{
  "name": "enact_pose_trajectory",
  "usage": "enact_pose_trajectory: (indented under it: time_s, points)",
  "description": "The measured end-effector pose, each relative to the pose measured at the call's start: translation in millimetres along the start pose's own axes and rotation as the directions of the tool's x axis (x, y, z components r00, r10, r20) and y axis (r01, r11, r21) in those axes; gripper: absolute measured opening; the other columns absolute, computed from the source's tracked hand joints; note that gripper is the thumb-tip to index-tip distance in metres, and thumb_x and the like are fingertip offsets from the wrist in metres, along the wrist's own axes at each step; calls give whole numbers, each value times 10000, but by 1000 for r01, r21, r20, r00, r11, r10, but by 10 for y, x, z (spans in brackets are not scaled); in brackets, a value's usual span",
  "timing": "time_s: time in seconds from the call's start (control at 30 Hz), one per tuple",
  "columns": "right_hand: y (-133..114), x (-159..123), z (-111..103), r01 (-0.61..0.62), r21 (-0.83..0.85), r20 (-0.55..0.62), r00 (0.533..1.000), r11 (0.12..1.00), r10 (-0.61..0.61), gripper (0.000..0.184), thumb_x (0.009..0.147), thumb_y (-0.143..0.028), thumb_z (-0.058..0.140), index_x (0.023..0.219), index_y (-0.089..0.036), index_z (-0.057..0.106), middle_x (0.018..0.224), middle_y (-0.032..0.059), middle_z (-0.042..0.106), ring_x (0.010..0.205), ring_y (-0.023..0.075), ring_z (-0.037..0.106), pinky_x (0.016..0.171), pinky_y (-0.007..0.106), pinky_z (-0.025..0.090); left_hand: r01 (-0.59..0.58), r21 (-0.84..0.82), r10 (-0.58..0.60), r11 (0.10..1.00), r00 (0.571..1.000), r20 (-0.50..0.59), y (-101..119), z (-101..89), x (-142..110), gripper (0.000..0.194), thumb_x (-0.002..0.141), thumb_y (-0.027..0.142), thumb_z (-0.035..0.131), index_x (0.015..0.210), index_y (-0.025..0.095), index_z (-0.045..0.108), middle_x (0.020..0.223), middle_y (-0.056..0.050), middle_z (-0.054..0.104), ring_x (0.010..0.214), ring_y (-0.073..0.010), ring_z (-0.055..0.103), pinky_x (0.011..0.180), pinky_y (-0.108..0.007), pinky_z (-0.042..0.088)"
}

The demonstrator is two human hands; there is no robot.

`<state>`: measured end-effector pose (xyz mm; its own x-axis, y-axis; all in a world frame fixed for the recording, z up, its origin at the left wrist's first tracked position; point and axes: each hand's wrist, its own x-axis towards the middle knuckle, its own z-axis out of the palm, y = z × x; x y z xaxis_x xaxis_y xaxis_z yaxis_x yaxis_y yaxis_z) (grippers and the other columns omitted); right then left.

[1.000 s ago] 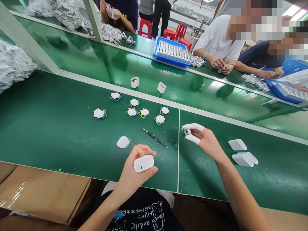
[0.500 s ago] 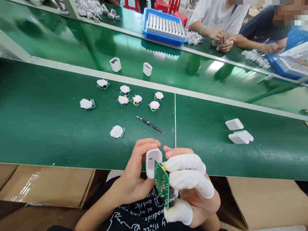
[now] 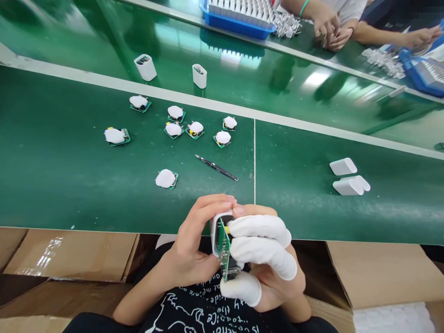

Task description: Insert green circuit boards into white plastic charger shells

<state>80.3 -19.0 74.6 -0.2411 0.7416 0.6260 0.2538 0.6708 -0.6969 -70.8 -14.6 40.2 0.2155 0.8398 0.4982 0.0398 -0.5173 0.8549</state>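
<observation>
My left hand point(image 3: 194, 247) is closed round a white plastic charger shell point(image 3: 218, 226), held just below the green table's near edge. My right hand point(image 3: 265, 261), wearing white finger cots, pinches a small green circuit board point(image 3: 225, 253) whose upper end sits in the shell's open mouth. Several more circuit boards topped with white pads point(image 3: 194, 128) lie scattered on the green mat beyond my hands. Black tweezers point(image 3: 216, 167) lie among them, untouched.
Three white shells point(image 3: 348, 176) lie at the right of the mat; two upright shells point(image 3: 145, 67) stand on the glossy belt behind. Across it, other people's hands point(image 3: 329, 27) work by blue trays point(image 3: 239, 16). Cardboard boxes point(image 3: 72, 254) flank my lap.
My right hand carried the circuit board from the mat to my left hand. The board has since slid partly into the shell. The view has tilted downward.
</observation>
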Motion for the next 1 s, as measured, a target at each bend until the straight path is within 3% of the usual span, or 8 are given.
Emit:
enact_pose_trajectory:
  time_s: [0.13,0.33,0.5,0.7,0.87,1.0]
  points:
    - [35,-15,43,11,7,-66,998,1000,-10,242,922,-350,663,1098,-189,627,1032,73,652,979,231,641,875,394,583,30,-16,-30,999,1000,0,-3,18,-10,563,846,100,609,1372,235,460,1228,-97,611,1211,-214,578,1010,-372,543]
    - [11,-20,45,-46,-46,-69,997,998,43,236,923,-412,659,1078,-242,605,995,46,637,924,231,631,858,416,586,66,-38,-67,997,998,-17,-23,36,-31,536,863,114,595,1375,231,487,1265,-92,614,1211,-212,578,1012,-369,541]
    - [-2,-9,33,-80,3,-56,995,997,80,225,882,-294,704,1070,-227,600,1049,43,634,972,206,625,911,352,563,77,-8,-77,997,997,-9,-19,36,-21,561,830,83,597,1363,230,499,1259,-75,614,1184,-200,590,977,-341,558]
    - [-8,-64,6,-93,22,-58,994,995,94,234,882,-296,711,1058,-198,592,1058,53,629,1002,204,606,930,350,550,60,44,-60,997,998,-6,-3,66,-6,572,811,78,616,1353,226,510,1249,-81,631,1177,-223,601,976,-375,559]
    - [21,-122,15,-125,44,-72,989,991,128,224,950,-375,614,1116,-225,595,1107,58,623,1068,229,572,979,408,527,64,58,-64,996,998,-9,-10,104,-9,563,828,115,651,1357,244,506,1242,-76,634,1161,-216,612,963,-370,567]
    - [60,-179,61,-183,75,-63,980,980,188,264,937,-340,631,1182,-244,602,1170,67,614,1167,252,529,1014,453,513,78,66,-77,995,997,-20,-34,122,-16,535,834,130,662,1337,242,520,1230,-70,639,1139,-200,621,953,-347,567]
